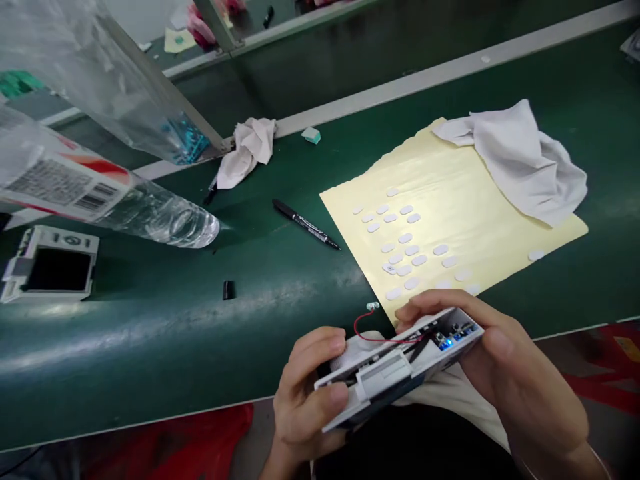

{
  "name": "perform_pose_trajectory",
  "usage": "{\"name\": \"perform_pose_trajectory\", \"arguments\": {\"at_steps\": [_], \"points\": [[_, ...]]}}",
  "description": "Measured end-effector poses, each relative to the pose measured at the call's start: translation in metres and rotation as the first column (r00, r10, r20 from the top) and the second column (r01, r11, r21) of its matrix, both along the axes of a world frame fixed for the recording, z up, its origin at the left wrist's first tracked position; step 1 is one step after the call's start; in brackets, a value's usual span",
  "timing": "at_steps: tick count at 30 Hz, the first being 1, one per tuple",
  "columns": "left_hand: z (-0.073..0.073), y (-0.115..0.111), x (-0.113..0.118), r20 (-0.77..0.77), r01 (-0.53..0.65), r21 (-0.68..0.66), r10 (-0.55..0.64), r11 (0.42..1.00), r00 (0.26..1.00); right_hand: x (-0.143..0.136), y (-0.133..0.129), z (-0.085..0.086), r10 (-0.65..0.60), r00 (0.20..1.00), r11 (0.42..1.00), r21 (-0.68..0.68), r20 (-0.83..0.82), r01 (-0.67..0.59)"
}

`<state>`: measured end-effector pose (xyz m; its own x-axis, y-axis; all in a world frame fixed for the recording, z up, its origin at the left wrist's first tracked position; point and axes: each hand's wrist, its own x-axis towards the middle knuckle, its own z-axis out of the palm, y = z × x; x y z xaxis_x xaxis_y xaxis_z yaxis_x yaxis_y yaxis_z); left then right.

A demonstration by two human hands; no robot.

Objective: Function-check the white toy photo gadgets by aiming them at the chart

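Between my two hands is a white plastic electronic device (385, 380), tilted above the near edge of the bench. Its casing is partly open along the side, with a circuit board and a lit blue light (449, 343) showing inside. A thin red wire (356, 327) loops out of it to a small white connector (373, 306). My left hand (313, 393) pinches the device's left end between thumb and fingers. Around the right end is my right hand (505, 360), its fingers along the far side. The device's underside is hidden.
Yellow backing paper (350, 193) carries several white oval stickers, with a white cloth (525, 160) on it. A black marker (306, 223), its cap (229, 290), a crumpled cloth (247, 150), a water bottle (115, 180) and another device (57, 263) are on the green bench (165, 347).
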<state>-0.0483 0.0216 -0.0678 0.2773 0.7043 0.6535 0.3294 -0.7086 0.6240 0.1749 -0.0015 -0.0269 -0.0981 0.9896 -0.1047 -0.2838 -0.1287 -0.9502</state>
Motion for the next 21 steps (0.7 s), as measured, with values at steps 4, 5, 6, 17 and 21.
{"name": "perform_pose_trajectory", "arguments": {"at_steps": [4, 5, 6, 17, 21], "points": [[0.007, 0.005, 0.007, -0.027, 0.111, 0.143, -0.108, 0.984, 0.994, -0.005, 0.000, 0.003, -0.046, 0.993, 0.998, 0.039, 0.105, 0.042], [0.007, 0.004, 0.007, -0.034, 0.106, 0.160, -0.102, 0.981, 0.994, -0.007, 0.001, 0.004, -0.040, 0.994, 0.998, 0.042, 0.102, 0.036], [0.007, 0.003, 0.007, -0.037, 0.096, 0.184, -0.091, 0.978, 0.995, -0.008, 0.001, 0.005, -0.029, 0.996, 0.999, 0.044, 0.089, 0.025], [0.021, -0.011, 0.000, -0.107, 0.148, 0.232, -0.126, 0.961, 0.986, -0.009, -0.004, -0.002, 0.041, 0.982, 0.999, 0.010, -0.184, -0.040], [0.022, -0.015, 0.000, -0.127, 0.144, 0.261, -0.114, 0.954, 0.985, -0.010, -0.004, -0.004, 0.036, 0.988, 0.999, 0.027, -0.150, -0.032]]}}
